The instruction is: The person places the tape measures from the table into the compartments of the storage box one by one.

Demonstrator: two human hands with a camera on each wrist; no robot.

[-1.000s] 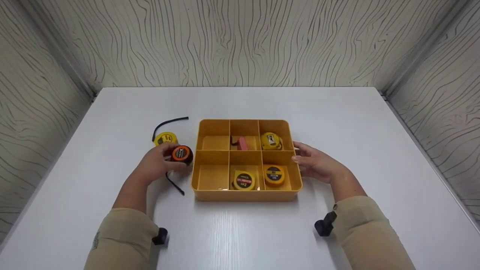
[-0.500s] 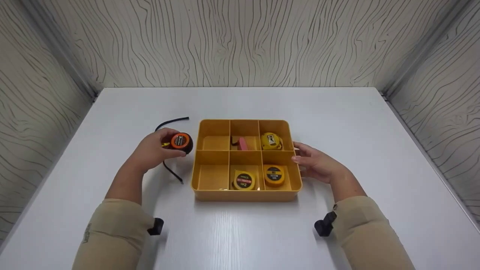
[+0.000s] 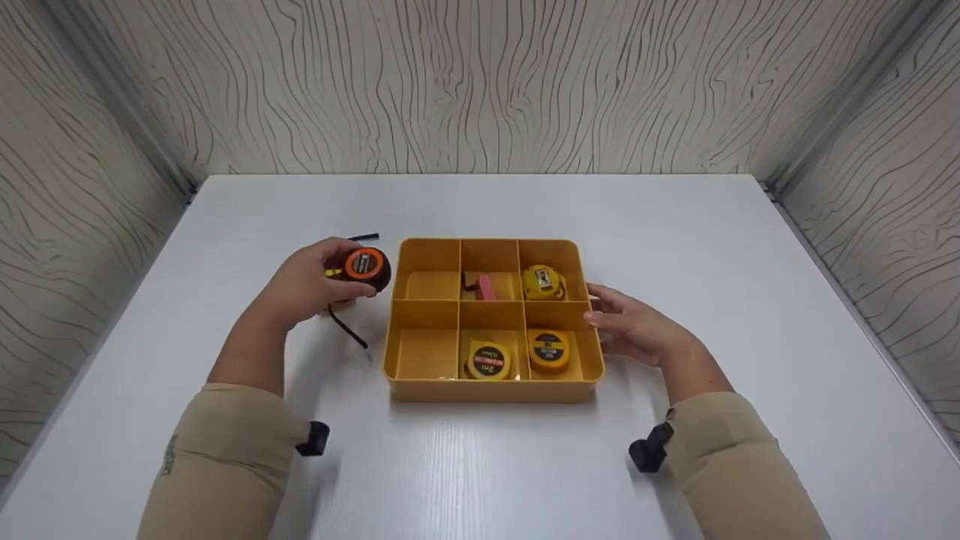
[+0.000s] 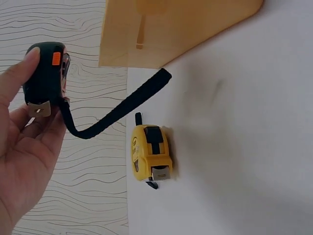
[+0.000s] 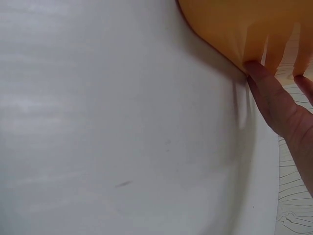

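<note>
My left hand [image 3: 304, 281] grips a black tape measure [image 3: 367, 268] with an orange ring, thumb and fingers on opposite sides of its case. It hangs above the table, left of the yellow divided box [image 3: 495, 391]. In the left wrist view, its black wrist strap [image 4: 110, 115] dangles toward the box. A yellow tape measure [image 4: 149, 152] stands on the table below; in the head view my left hand mostly hides it. My right hand [image 3: 637, 326] rests its fingertips against the box's right wall, fingers extended, as the right wrist view also shows.
The box's back row holds a pink tape measure [image 3: 486, 287] in the middle and a yellow tape measure [image 3: 541, 283] at right. In front are a yellow tape measure [image 3: 489, 362] and an orange one [image 3: 549, 351]. Wood-patterned walls [image 3: 480, 90] enclose the white table [image 3: 480, 472].
My left hand has lifted the black tape measure and carried it away from me, now covering the yellow one on the table. Right hand and box have stayed put.
</note>
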